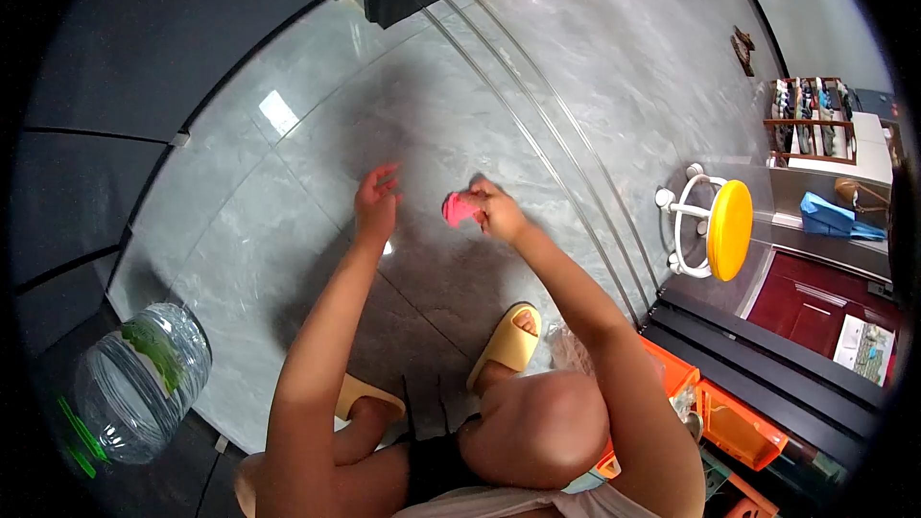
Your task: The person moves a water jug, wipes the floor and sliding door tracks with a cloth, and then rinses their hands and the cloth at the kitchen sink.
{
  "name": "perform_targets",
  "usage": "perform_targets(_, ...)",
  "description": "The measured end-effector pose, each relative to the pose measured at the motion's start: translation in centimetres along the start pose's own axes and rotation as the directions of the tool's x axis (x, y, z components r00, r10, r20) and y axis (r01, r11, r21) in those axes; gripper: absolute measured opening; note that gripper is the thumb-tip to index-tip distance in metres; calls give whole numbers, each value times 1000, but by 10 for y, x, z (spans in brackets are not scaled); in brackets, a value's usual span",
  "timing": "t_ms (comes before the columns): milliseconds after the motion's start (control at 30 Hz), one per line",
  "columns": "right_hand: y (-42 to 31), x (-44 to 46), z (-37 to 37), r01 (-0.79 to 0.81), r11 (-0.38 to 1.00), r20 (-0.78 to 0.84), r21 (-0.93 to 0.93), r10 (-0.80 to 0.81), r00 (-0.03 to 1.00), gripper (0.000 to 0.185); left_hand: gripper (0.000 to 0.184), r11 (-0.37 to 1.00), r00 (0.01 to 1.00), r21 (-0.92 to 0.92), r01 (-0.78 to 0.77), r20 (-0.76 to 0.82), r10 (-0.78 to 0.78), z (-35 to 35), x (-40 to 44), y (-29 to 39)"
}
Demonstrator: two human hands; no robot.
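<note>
My right hand (499, 213) is closed on a small, crumpled pink thing (458, 210) that looks like a cloth; its exact kind is unclear. It is held above the grey tiled floor (432, 144). To the left, my left hand (377, 203) hovers with its fingers apart and nothing in it. A gap separates it from the pink thing. Below my hands are my feet in yellow slippers (516, 341).
A large clear plastic water bottle (144, 379) lies at the lower left by dark cabinets (86, 182). Metal floor tracks (566, 158) cross to the right. Beyond them stands a yellow wheeled stool (731, 230). Orange baskets (739, 427) sit at the lower right.
</note>
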State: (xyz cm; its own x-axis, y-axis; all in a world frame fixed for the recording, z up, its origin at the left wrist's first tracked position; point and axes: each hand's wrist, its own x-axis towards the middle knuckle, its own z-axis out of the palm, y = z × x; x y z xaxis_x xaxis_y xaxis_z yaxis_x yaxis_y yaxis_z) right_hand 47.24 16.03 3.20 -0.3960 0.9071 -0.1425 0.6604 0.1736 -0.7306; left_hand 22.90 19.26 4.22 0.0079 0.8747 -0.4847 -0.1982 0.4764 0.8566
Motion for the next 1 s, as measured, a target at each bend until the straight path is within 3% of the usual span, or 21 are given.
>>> perform_targets(33,-11,-9,-6,-224,966,90,132,213,973,42,52,1000,1000,27,-4,2,4,-2,-1,-1)
perform_targets(67,-15,-22,-6,-236,931,-92,278,271,958,40,51,998,1000,59,-14,22,13,-1,-1,0)
perform_targets(133,-12,-46,-3,-157,820,-382,550,414,826,35,48,997,1000,68,-22,19,21,-1,0,-4)
perform_targets(167,44,-63,20,-124,935,-551,333,299,779,35,45,999,1000,48,-19,10,19,1,2,-10)
perform_targets(267,24,-90,-5,-165,693,-541,701,669,510,40,46,998,1000,66,14,14,-15,10,6,-22)
perform_targets(300,24,-102,-17,-248,642,-514,726,745,425,47,49,996,999,83,25,23,-27,17,7,-25)
perform_targets(400,66,-145,-34,-303,776,-753,553,621,216,42,50,986,998,163,-19,64,9,39,9,-34)
perform_targets(433,80,-164,-42,-418,793,-827,444,542,151,39,48,988,996,157,-6,88,-8,49,6,-31)
perform_targets(533,125,-217,-69,-589,677,-848,441,530,-25,38,43,988,989,151,24,142,-46,75,-2,-29)
perform_targets(633,143,-252,-93,-568,731,-920,378,364,-143,37,44,986,982,167,12,183,-43,92,-3,-28)
perform_targets(733,148,-277,-116,-276,503,-574,819,705,-417,36,44,989,981,148,25,187,-53,108,-5,-19)
perform_targets(867,165,-295,-130,-155,234,-280,960,836,-472,36,45,980,983,195,39,166,-72,120,-5,-2)
perform_targets(933,197,-301,-110,-582,275,-565,765,721,-402,23,45,977,985,210,27,162,-62,124,-4,0)
perform_targets(1000,243,-317,-77,-887,236,-799,397,564,-207,17,45,977,985,215,16,166,-52,125,-4,0)
